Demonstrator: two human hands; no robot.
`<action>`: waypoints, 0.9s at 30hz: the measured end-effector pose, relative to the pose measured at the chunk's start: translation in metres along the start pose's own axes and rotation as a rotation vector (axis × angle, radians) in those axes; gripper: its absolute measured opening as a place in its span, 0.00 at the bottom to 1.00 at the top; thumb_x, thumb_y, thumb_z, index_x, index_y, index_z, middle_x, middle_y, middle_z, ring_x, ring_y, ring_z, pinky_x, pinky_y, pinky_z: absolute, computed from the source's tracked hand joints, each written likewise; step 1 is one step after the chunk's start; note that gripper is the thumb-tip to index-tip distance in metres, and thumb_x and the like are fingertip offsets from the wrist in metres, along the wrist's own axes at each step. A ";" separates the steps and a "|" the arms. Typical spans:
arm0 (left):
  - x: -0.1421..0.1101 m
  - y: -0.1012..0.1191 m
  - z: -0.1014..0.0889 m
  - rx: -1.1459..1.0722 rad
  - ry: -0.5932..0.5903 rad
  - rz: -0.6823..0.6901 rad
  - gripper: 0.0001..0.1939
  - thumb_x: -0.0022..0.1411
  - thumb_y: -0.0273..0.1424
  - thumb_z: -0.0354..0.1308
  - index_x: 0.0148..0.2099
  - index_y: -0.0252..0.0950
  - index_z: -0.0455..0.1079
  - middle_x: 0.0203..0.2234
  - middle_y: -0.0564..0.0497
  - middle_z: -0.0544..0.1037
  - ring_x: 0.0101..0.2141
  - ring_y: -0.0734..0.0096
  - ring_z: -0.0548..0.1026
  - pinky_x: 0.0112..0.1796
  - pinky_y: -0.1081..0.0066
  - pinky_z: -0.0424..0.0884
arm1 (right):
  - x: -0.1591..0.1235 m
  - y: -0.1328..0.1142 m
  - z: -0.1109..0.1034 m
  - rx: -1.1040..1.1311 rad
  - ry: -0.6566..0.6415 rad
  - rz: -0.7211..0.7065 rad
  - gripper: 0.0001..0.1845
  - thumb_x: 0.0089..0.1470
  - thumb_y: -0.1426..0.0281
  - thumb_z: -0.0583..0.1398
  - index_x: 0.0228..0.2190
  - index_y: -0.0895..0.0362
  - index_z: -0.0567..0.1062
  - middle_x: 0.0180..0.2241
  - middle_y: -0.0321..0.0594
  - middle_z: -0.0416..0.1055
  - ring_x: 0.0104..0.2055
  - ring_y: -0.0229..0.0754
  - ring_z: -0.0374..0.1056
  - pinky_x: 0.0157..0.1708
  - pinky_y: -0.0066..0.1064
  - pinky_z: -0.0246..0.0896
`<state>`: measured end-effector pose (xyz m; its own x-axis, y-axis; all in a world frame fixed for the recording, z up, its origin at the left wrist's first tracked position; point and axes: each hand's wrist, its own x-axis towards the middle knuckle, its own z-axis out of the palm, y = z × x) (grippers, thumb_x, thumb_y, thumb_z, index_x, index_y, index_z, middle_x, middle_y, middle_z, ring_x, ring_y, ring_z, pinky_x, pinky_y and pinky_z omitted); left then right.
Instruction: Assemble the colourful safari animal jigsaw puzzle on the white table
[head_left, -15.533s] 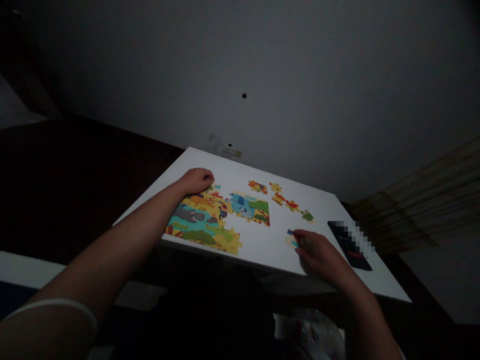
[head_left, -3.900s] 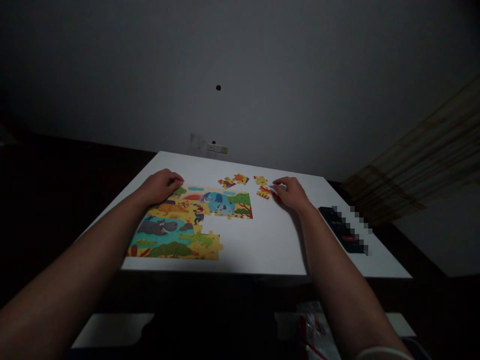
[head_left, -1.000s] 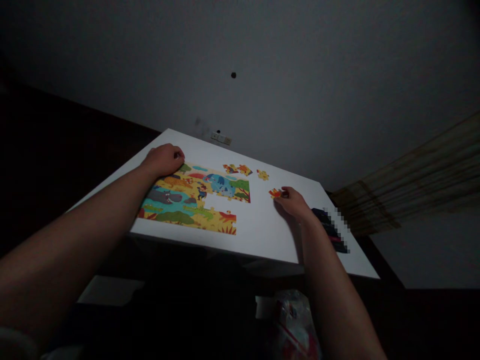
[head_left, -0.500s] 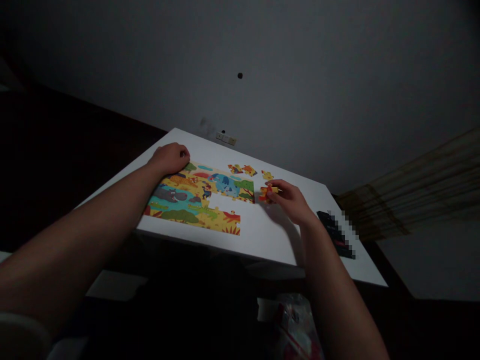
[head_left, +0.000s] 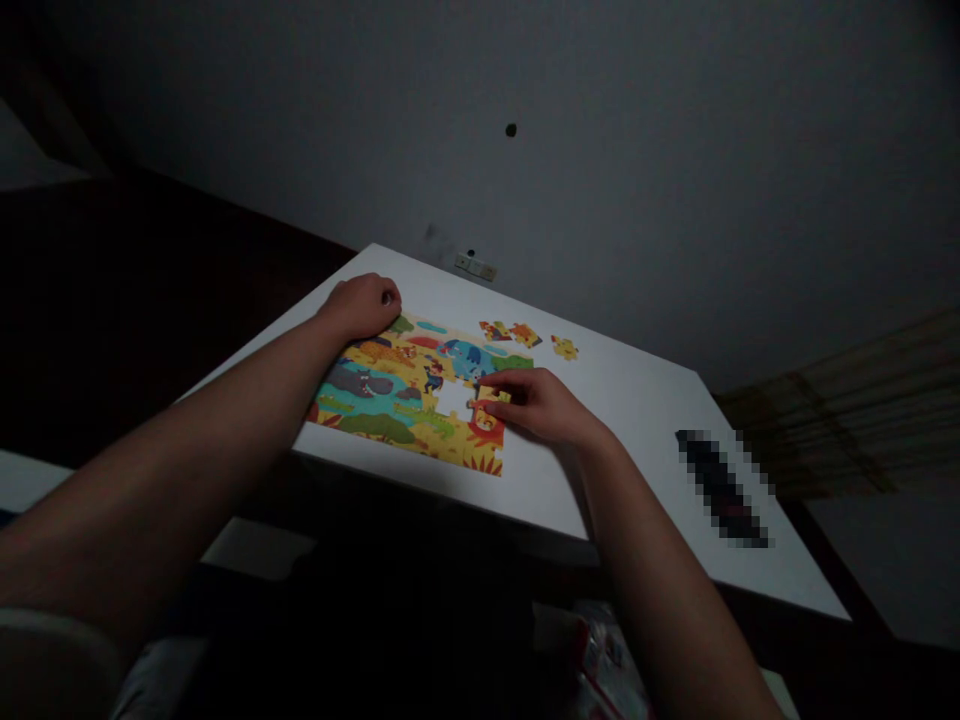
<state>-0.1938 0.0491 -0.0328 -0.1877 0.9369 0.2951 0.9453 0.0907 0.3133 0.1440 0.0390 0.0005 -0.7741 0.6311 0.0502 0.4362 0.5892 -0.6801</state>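
Note:
A colourful animal jigsaw puzzle lies on the white table, with a white gap in its right half. My right hand pinches a yellow and red puzzle piece with a lion's face, at the puzzle's right edge beside the gap. Whether the piece is fully seated I cannot tell. At the puzzle's upper left corner rests my left hand, its fingers curled in with nothing visible in them. Beyond the puzzle are loose pieces: one orange piece touching or close to another piece, and a yellow piece apart.
The white table stands near a grey wall with a socket strip. A dark, pixelated object lies at the table's right. Below the front edge is a clear plastic bag. A striped curtain hangs at the right.
My right hand has moved left with the lion piece, from beside the puzzle onto its right edge. The left hand stays at the corner. The whole view has shifted slightly.

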 end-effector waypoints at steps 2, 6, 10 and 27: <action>0.000 0.001 0.000 0.006 -0.002 -0.004 0.16 0.55 0.39 0.53 0.41 0.39 0.76 0.37 0.45 0.77 0.37 0.59 0.74 0.37 0.66 0.66 | -0.001 0.002 -0.001 -0.026 -0.004 -0.055 0.18 0.51 0.62 0.64 0.45 0.47 0.77 0.43 0.41 0.74 0.43 0.48 0.69 0.42 0.42 0.66; 0.000 0.004 -0.003 0.013 -0.027 -0.021 0.16 0.55 0.38 0.54 0.42 0.39 0.76 0.38 0.46 0.77 0.38 0.59 0.74 0.39 0.66 0.67 | -0.001 0.004 -0.005 -0.121 -0.002 -0.165 0.14 0.50 0.63 0.65 0.41 0.46 0.79 0.42 0.40 0.73 0.45 0.47 0.67 0.46 0.42 0.63; 0.000 0.005 -0.003 0.011 -0.034 -0.022 0.17 0.54 0.38 0.54 0.43 0.39 0.76 0.38 0.45 0.77 0.39 0.58 0.74 0.39 0.66 0.67 | -0.002 0.005 -0.005 -0.148 0.034 -0.148 0.17 0.50 0.62 0.65 0.43 0.47 0.76 0.41 0.41 0.72 0.44 0.48 0.67 0.46 0.42 0.62; -0.001 0.007 -0.005 -0.007 -0.046 -0.029 0.16 0.56 0.38 0.53 0.42 0.37 0.76 0.40 0.43 0.77 0.39 0.59 0.74 0.39 0.66 0.67 | -0.003 0.010 -0.005 -0.121 0.055 -0.137 0.16 0.51 0.61 0.65 0.43 0.48 0.77 0.42 0.43 0.72 0.44 0.48 0.66 0.43 0.41 0.61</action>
<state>-0.1887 0.0471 -0.0263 -0.2021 0.9484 0.2442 0.9378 0.1155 0.3275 0.1530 0.0450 -0.0031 -0.8054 0.5654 0.1780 0.3831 0.7257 -0.5715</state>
